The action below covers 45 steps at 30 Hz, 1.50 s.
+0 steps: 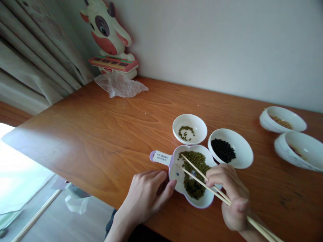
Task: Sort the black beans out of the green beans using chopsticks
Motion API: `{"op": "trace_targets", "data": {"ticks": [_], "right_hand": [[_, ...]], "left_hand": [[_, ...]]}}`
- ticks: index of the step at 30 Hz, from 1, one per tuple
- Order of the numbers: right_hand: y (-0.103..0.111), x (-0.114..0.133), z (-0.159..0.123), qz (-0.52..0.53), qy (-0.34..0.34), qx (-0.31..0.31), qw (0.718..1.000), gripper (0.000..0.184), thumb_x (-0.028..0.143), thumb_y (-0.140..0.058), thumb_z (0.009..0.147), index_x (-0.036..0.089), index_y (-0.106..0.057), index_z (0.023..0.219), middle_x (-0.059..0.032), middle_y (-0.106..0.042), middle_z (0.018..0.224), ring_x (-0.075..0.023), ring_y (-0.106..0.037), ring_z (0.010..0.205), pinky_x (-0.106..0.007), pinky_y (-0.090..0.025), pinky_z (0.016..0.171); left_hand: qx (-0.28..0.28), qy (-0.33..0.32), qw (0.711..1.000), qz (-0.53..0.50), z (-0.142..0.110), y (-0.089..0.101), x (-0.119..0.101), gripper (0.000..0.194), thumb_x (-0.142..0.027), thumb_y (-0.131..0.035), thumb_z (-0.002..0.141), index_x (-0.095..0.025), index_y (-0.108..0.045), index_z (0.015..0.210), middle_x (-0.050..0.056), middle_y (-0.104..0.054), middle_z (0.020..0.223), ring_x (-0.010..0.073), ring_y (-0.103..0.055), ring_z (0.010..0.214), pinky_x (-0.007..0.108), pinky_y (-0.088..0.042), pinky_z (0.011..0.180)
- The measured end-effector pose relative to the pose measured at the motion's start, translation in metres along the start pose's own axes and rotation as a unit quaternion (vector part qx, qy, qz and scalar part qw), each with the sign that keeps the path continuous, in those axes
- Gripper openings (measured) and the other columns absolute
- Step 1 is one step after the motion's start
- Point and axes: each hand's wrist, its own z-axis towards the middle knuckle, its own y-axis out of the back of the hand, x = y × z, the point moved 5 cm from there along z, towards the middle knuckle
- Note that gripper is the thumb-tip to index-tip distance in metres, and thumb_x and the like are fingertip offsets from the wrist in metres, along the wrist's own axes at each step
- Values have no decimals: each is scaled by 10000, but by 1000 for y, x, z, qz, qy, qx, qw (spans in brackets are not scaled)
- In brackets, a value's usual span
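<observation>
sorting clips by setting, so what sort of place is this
Probably a room in a home, though the view is narrow: a cow-shaped toy with piano keys stands at the back of a wooden table, beside a long, pale curtain.

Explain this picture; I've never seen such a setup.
No machine here: these are a person's bare hands, seen from a camera worn on the head. The right hand holds chopsticks, tips apart, over a purple-rimmed dish of small green beans; the left hand is at the dish's edge. Beyond the dish on the wooden table stand a bowl with fewer green beans and a bowl of black beans. Two more bowls stand farther right; a cow toy is at the back left.
</observation>
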Motion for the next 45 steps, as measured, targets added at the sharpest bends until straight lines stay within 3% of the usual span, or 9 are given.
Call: {"op": "trace_targets", "data": {"ticks": [11, 15, 20, 23, 25, 28, 32, 38, 45], "right_hand": [[1, 11, 11, -96, 67, 57, 992, 454, 362, -250, 1113, 225, -647, 940, -41, -732, 837, -233, -623, 814, -456, -352, 852], [9, 15, 8, -83, 73, 49, 993, 574, 512, -194, 1117, 213, -642, 919, -41, -709, 812, -222, -619, 763, -447, -370, 823], [25, 8, 3, -54, -20, -47, 997, 742, 704, -114, 1057, 245, -656, 844, -37, -702, 773, -242, -625, 729, -439, -385, 776], [25, 4, 4, -86, -42, -53, 994, 827, 787, -58, 999, 249, -660, 821, -44, -719, 778, -255, -639, 751, -448, -378, 784], [23, 4, 4, -114, -20, -29, 993, 789, 733, -79, 1039, 238, -661, 840, -48, -721, 783, -245, -640, 754, -448, -367, 777], [22, 7, 4, -131, 32, 4, 991, 572, 467, -213, 1132, 214, -665, 888, -49, -720, 792, -216, -638, 747, -434, -362, 751], [24, 9, 3, -111, 54, 24, 992, 420, 260, -299, 1113, 185, -667, 924, -65, -720, 830, -208, -643, 763, -416, -386, 729], [26, 5, 1, -69, 62, 2, 996, 356, 164, -353, 1068, 163, -687, 944, -85, -716, 859, -221, -654, 790, -412, -436, 730], [25, 2, 0, -51, 67, -2, 996, 384, 255, -346, 1091, 164, -673, 912, -78, -687, 815, -216, -629, 764, -410, -420, 717]], "left_hand": [[-12, -14, 1000, -2, -1, 1, 1, 376, -398, -467, 1092, -214, -474, 764, -14, -625, 709, 127, -567, 597, 267, -333, 591], [-15, -21, 1000, 5, -2, 0, 2, 380, -384, -466, 1093, -215, -463, 753, -18, -608, 689, 125, -558, 583, 267, -329, 581], [-8, -20, 1000, 1, -4, 0, 3, 366, -380, -476, 1089, -215, -486, 763, -19, -618, 702, 129, -586, 599, 265, -350, 592], [-7, -18, 1000, 4, -4, 0, 4, 363, -380, -484, 1086, -217, -493, 763, -21, -617, 702, 133, -591, 602, 270, -358, 595], [-8, -17, 1000, 7, -4, 0, 4, 366, -383, -486, 1086, -217, -494, 760, -23, -615, 700, 132, -589, 599, 271, -360, 593], [-6, -15, 1000, 6, -3, 0, 4, 370, -388, -484, 1086, -217, -499, 758, -24, -617, 704, 130, -588, 597, 269, -365, 591], [-6, -13, 1000, 7, -3, -1, 5, 374, -392, -481, 1086, -215, -506, 757, -21, -618, 701, 132, -589, 595, 267, -369, 592], [-5, -14, 1000, 3, -4, -1, 4, 364, -389, -476, 1089, -217, -513, 771, -19, -628, 721, 134, -597, 612, 270, -369, 601], [-7, -18, 1000, 3, -4, -2, 6, 366, -391, -476, 1089, -222, -499, 766, -26, -614, 710, 135, -584, 604, 279, -357, 594]]}}
